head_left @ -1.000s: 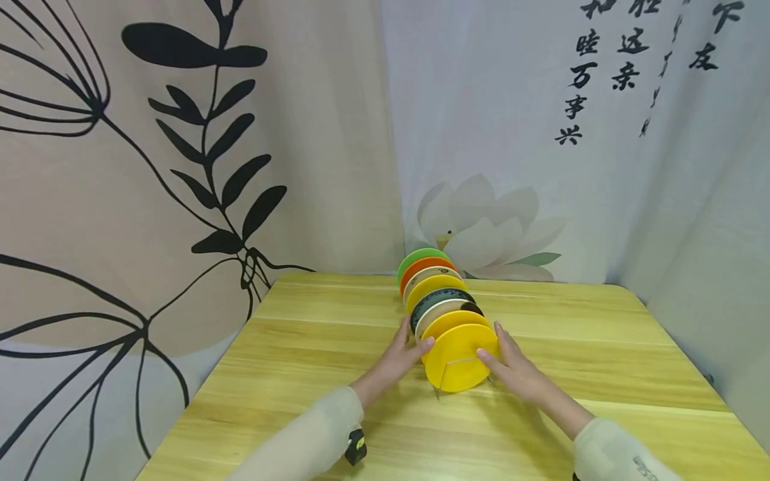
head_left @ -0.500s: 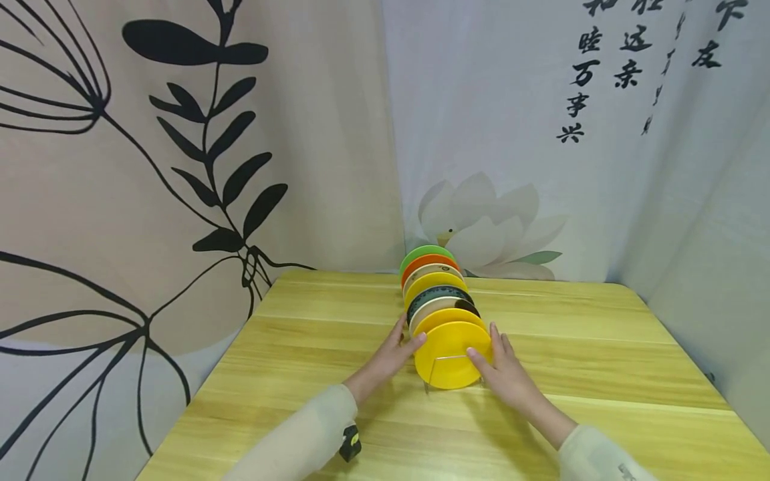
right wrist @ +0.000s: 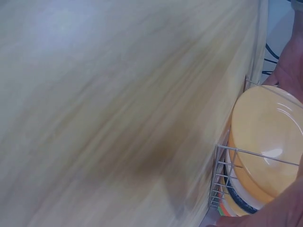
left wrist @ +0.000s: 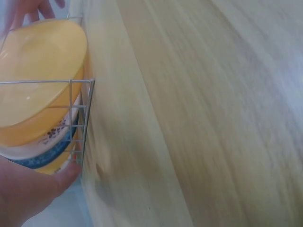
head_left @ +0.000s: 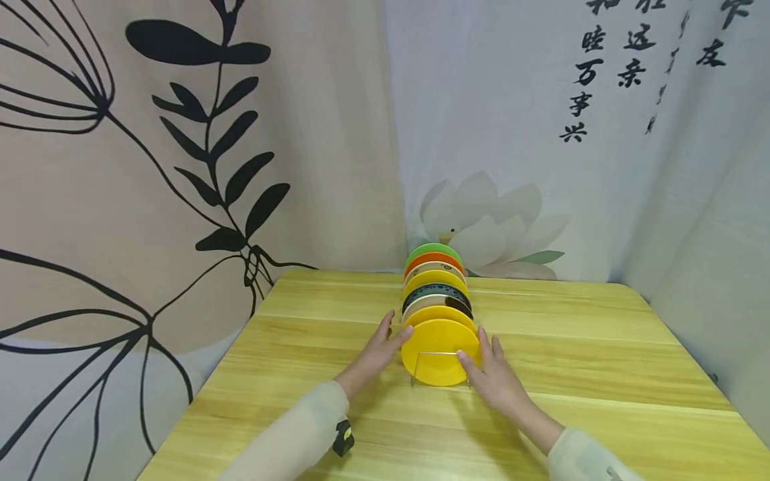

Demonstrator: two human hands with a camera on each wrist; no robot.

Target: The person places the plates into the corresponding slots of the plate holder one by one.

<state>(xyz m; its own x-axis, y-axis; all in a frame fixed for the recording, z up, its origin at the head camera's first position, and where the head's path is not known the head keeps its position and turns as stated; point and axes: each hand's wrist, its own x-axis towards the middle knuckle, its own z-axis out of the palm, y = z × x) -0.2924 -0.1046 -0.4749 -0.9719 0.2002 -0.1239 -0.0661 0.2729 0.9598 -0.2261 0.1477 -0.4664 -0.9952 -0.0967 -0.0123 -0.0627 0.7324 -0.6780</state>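
A wire dish rack (head_left: 437,353) holds several plates on edge in a row from front to back. The foremost is a yellow plate (head_left: 442,369); behind it stand another yellow, a beige, a dark patterned, a yellow, a cream, an orange-red and a green plate (head_left: 434,247). My right hand (head_left: 498,382) grips the rack's front right corner, thumb over the front wire and fingers along the side. At the left, my left hand (head_left: 374,354) lies with fingers extended and thumb at the front plate's edge. In the left wrist view a fingertip touches the wire side (left wrist: 84,111).
The rack stands on a wooden table (head_left: 601,361) with its back end near the far edge. A printed curtain (head_left: 337,167) hangs behind the table. A small black device (head_left: 343,437) is on the left wrist.
The rack's front end has swung left, so the slanted row of plates now runs nearly straight away from me. Both hands moved left with it; the left fingers stand a little farther off the plates.
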